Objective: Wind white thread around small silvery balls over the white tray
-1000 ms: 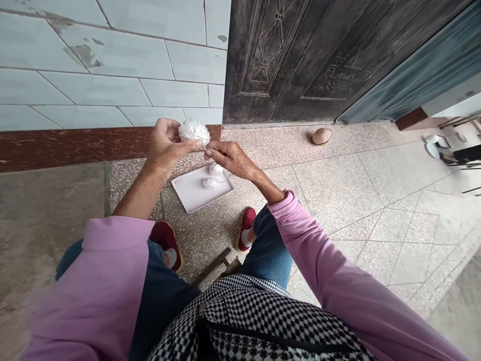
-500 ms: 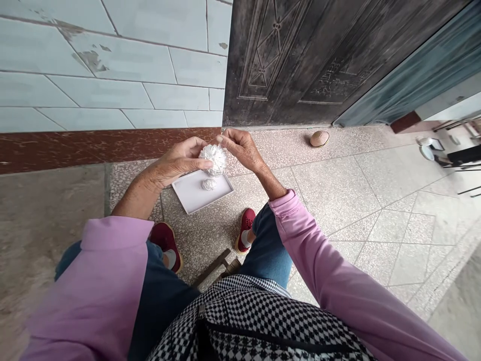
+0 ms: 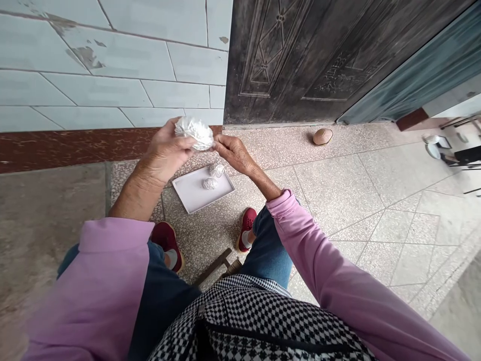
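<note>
A white ruffled paper flower (image 3: 193, 131), round like a pom-pom, is held up over the floor. My left hand (image 3: 165, 153) is closed around its lower left side, thumb across the front. My right hand (image 3: 236, 154) pinches at the flower's lower right edge with thumb and forefinger; the exact bit between the fingertips is too small to make out. Below the hands a shallow white tray (image 3: 190, 193) lies on the floor. Two smaller white crinkled balls, one nearer (image 3: 210, 183) and one farther (image 3: 217, 169), sit in its right half.
A dark carved door (image 3: 285, 60) and a pale tiled wall (image 3: 108, 55) rise ahead. On the speckled floor (image 3: 330, 185) a tan rounded object (image 3: 322, 137) lies by the doorstep. My red shoes (image 3: 248, 220) and part of a wooden stool (image 3: 214, 268) are below.
My left hand has turned and lifted the flower up and to the left, tilting it. My right hand has shifted to its lower right edge. The farther ball in the tray now shows.
</note>
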A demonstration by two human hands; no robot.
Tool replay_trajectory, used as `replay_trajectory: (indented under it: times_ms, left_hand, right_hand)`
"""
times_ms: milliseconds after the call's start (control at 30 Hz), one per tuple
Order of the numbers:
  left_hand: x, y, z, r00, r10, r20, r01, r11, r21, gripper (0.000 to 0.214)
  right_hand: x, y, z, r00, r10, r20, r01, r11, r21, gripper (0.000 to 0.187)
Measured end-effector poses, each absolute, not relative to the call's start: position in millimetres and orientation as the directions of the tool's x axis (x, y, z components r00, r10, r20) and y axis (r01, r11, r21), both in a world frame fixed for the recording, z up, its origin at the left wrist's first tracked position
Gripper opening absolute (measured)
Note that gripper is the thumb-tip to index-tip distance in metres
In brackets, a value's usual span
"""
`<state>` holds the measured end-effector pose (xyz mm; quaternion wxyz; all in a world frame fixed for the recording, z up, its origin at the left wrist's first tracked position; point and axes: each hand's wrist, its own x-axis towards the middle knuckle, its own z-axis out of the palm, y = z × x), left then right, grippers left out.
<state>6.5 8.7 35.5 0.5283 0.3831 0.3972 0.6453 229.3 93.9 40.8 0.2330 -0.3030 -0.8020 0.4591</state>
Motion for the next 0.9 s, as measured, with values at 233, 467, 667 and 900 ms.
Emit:
replay_trajectory:
  times_ms: [233, 467, 667, 900]
  left_hand:
    - [1.9, 20.5, 16.7, -0.405, 0.913, 0.033, -0.251, -0.146, 0.957, 0.088]
    - [14.8, 10.3, 24.5, -0.316, 0.949, 0.011, 0.013, -0.008, 1.0, 0.079]
    - [20.4, -10.8, 47.4, -0.057, 0.995, -0.079, 0.004, 0.079, 0.997, 0.068]
    - [17.3, -17.7, 56.7, 0.158, 0.978, -0.139, -0.209, 0.17, 0.963, 0.065]
  right_hand:
    - [233.2, 74.1, 55.0, -0.809, 0.588, -0.007, 0.309, 0.415, -0.856, 0.052]
    - [239.5, 68.1, 75.9, -0.745, 0.667, 0.036, 0.255, 0.334, -0.907, 0.056]
    - [245.0, 86.6, 68.1, -0.638, 0.76, 0.124, 0.234, 0.345, -0.909, 0.061]
    - [242.0, 96.3, 56.0, -0.596, 0.788, 0.151, 0.199, 0.328, -0.924, 0.066]
